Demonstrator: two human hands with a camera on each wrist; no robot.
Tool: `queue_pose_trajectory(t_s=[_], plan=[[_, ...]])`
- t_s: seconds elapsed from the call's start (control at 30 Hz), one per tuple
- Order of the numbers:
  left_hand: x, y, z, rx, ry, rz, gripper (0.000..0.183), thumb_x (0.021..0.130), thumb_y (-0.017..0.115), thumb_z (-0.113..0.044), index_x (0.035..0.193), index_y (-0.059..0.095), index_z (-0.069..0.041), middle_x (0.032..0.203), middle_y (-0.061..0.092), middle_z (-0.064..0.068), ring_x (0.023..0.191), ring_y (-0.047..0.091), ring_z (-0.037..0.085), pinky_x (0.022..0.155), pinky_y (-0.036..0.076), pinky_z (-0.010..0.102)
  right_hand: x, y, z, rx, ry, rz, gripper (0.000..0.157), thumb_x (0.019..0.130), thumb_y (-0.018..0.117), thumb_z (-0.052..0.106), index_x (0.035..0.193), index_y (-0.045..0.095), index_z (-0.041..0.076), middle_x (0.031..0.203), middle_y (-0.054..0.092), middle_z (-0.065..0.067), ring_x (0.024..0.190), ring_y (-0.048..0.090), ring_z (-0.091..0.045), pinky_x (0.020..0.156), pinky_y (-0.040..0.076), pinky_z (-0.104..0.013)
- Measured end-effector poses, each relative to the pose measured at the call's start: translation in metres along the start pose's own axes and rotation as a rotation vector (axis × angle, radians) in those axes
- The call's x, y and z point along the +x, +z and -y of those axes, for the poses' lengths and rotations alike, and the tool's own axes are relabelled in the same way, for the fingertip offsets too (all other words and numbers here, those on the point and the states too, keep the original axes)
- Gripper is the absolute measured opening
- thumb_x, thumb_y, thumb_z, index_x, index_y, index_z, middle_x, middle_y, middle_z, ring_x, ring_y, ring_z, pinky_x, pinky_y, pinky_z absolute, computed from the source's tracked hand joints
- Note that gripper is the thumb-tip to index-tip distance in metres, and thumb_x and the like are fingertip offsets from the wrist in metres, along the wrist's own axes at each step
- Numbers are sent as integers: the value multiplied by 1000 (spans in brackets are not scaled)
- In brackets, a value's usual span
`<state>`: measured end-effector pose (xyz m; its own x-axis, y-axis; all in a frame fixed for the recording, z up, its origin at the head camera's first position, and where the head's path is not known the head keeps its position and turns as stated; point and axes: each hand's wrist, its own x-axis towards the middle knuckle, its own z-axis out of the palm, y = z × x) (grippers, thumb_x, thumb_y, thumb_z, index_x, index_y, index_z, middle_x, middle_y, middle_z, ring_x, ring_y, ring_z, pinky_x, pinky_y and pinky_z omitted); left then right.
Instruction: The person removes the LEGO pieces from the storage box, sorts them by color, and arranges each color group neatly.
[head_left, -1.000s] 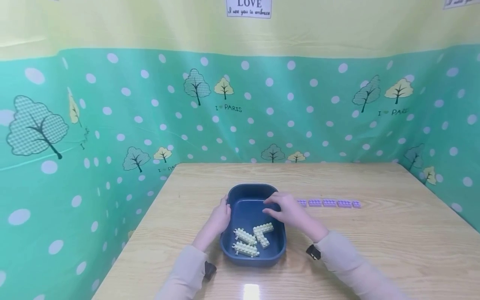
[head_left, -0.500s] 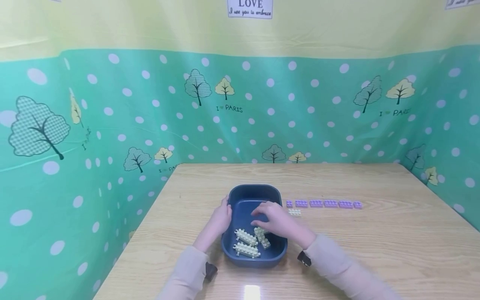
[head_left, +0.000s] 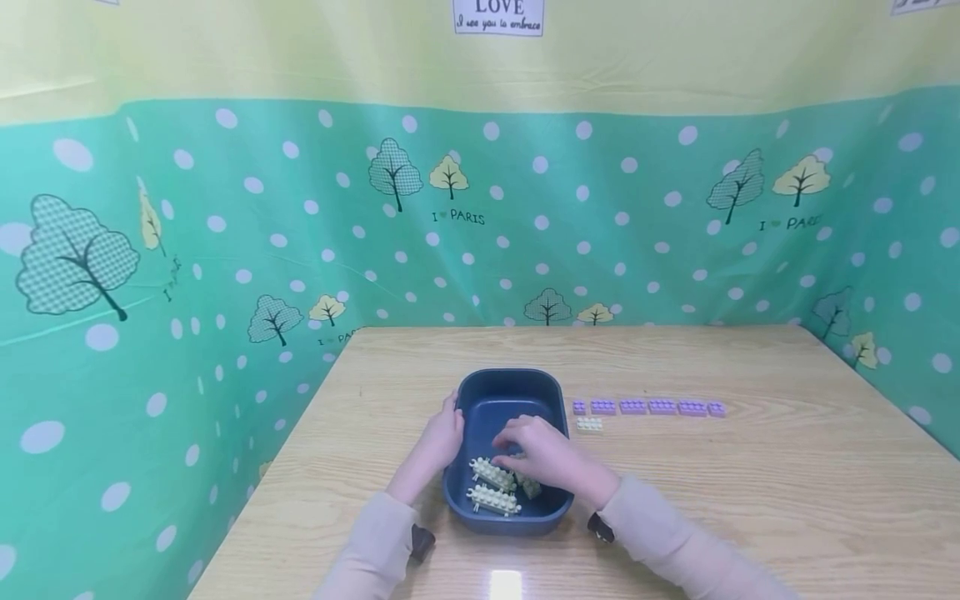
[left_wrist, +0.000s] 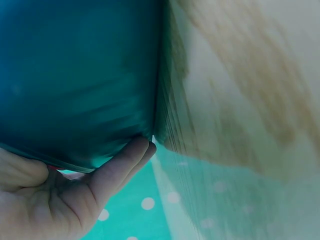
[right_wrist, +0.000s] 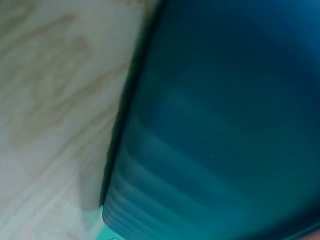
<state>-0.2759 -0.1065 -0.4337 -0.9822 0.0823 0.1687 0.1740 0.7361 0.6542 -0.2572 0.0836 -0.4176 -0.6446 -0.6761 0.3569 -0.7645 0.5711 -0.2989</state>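
A dark blue plastic bin [head_left: 506, 525] stands on the table. My left hand [head_left: 444, 433] grips its left wall; in the left wrist view, fingers [left_wrist: 115, 172] lie along the outer side and the thumb is at the rim. Inside, two pale yellow brick pieces with small side pegs [head_left: 492, 500] lie near the front. Beside them is another pale yellow studded brick [head_left: 529, 487], partly covered by my right hand [head_left: 543, 452]. That hand reaches over the bin's right wall, fingers bent, thumb and fingertips apart, nothing visible between them. The right wrist view shows mostly the bin's outer wall [right_wrist: 200, 150].
A row of several purple bricks [head_left: 632, 407] runs to the right of the bin. One pale yellow brick [head_left: 589, 425] lies just in front of the row's left end. The wooden table [head_left: 750, 500] meets a green dotted curtain [head_left: 525, 250] behind.
My right hand has moved left and nearer within the bin, over the pale pieces. The row's left end and the pale brick on the table have come into sight. The left hand stays put.
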Motion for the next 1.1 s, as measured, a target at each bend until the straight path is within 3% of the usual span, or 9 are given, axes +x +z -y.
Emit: queue_pose_trajectory(t_s=[0.27,0.47,0.67,0.9,1.1], plan=[[-1,-1,-1,-8,-3,5,46,100,33,-10,140,28,12,108,59,38,91,64,41,75,56,47,-2,4,-1,-22,-13,-9,19,81,73,25,91,74,9,83,69,1,78,61,-13,70,51,-23],[-2,-1,-1,-5,-1,6,46,99,33,-10,139,28,13,113,57,38,98,62,44,78,55,49,-3,6,-2,-55,-37,-14,19,80,73,29,90,74,12,83,70,3,77,62,-11,71,51,-23],[-2,-2,-2,-2,-5,9,46,100,32,-10,140,27,13,115,55,38,101,61,44,80,55,49,-3,6,0,-78,-8,38,23,80,72,38,89,74,16,79,68,8,73,59,-7,69,47,-21],[0,-1,-2,7,-10,5,46,100,32,-10,140,27,12,109,58,38,93,64,42,74,56,46,-2,6,0,-92,30,131,22,80,70,41,88,75,20,76,66,13,71,53,-1,68,40,-20],[0,0,-2,19,-15,5,46,100,32,-11,140,28,12,112,57,37,97,63,43,76,56,47,-2,7,0,-116,34,161,22,79,71,43,87,74,22,75,65,14,72,51,0,69,38,-21]])
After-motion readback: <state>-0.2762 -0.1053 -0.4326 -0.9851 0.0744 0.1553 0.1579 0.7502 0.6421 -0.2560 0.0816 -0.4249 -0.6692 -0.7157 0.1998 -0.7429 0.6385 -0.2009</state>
